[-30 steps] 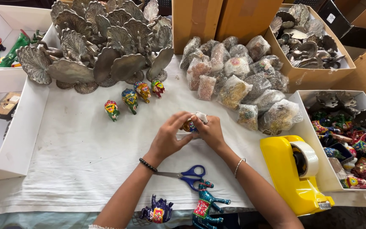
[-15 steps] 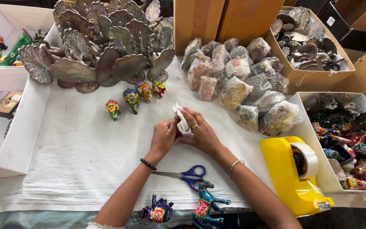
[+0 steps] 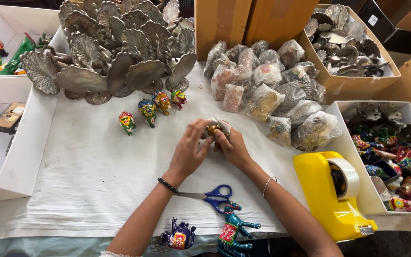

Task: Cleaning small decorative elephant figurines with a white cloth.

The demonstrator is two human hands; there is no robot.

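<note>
Both hands gripped one small figurine (image 3: 213, 129) half covered in white wrapping (image 3: 223, 124): the left hand (image 3: 191, 147) closed its fingers around it from the left side, and the right hand (image 3: 232, 147) pinched it from the right, thumb on top. The bundle was held just above the white cloth (image 3: 82, 190), near the middle of the table.

Beyond the hands, four small painted elephants (image 3: 151, 108) stood in a slanting row on the cloth. Behind them lay a heap of grey metal peacock pieces (image 3: 115, 52). To the right of the hands sat a pile of little wrapped packets (image 3: 267, 90), some of them touching.

Near the left wrist lay blue-handled scissors (image 3: 212, 195). At the table's near edge stood a teal painted horse (image 3: 231, 231) and a dark blue elephant (image 3: 181, 235). A yellow tape dispenser (image 3: 331, 195) sat well to the right, beside a white box (image 3: 357, 200) of painted figures.
</note>
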